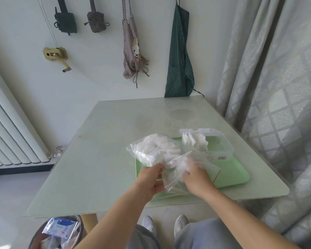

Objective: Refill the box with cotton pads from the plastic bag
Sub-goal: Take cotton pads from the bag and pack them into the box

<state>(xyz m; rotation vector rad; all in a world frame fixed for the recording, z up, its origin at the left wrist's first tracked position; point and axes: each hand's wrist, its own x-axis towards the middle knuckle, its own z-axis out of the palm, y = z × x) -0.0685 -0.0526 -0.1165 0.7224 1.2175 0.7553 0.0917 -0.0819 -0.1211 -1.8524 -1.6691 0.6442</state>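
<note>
I see a pale table (115, 141) pushed against a white wall (101, 83), with a radiator (9, 130) on the left, a curtain (276, 78) on the right and aprons (180, 56) hanging behind. On its green tray (232, 177) sits the clear box (224, 146), with a few cotton pads (194, 141) in it. The left hand (149, 178) grips the plastic bag (154, 150) above the tray. The right hand (196, 178) reaches into the bag's mouth, and I cannot tell its grip.

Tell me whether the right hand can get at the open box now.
Probably yes: the box stands open just beyond the right hand on the tray, with only loose plastic of the bag between.
</note>
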